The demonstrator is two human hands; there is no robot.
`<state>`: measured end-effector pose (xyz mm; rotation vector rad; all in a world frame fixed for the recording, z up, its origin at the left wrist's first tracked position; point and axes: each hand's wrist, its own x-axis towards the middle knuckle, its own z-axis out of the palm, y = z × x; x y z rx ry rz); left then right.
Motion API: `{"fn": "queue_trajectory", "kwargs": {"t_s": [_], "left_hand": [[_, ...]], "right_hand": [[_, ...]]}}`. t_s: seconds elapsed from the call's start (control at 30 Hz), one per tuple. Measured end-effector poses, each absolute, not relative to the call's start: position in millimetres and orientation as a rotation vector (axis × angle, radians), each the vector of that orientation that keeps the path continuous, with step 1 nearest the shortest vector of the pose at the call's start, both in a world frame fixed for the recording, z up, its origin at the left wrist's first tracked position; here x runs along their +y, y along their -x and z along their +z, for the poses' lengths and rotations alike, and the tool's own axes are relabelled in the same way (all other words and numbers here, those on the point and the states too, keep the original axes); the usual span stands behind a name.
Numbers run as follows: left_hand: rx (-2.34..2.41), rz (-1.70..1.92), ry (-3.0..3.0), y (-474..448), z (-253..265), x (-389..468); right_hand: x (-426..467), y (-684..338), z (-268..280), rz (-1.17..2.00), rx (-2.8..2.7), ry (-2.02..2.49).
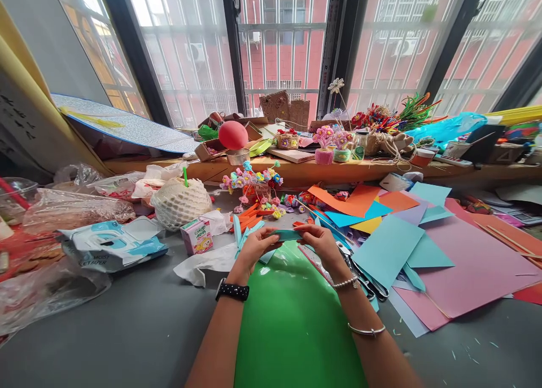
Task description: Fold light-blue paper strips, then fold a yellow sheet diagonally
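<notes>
Between my two hands is a small strip of light blue paper [286,235], held level above a green mat [296,326]. My left hand [259,245] pinches its left end between thumb and fingers. At the other end, my right hand [322,244] pinches the strip in the same way. More light blue paper pieces [245,232] lie just beyond my left hand, beside folded orange paper pieces [250,216]. Close to my right wrist are scissors [368,283], partly hidden under light blue sheets [387,247].
Pink sheets [478,264] spread across the right side. On the left are a wet-tissue pack [112,244], a small carton [197,236] and a foam-netted round thing with a green straw [181,204]. Beaded flowers [254,182] stand ahead, below a cluttered sill with a red balloon [233,135].
</notes>
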<state>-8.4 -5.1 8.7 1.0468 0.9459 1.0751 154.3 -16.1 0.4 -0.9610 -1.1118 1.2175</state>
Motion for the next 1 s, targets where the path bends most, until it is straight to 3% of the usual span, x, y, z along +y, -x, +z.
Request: {"fn": "queue_trajectory", "kwargs": {"t_s": [0.67, 1.0], "left_hand": [[1.040, 1.016, -1.130, 7.1, 10.4, -5.8], [1.075, 1.048, -1.171, 5.2, 7.2, -4.2]], "right_hand": [[-14.8, -154.1, -3.5, 1.106, -1.425, 1.101], [-12.9, -151.9, -6.0, 1.178, -1.312, 1.113]]}}
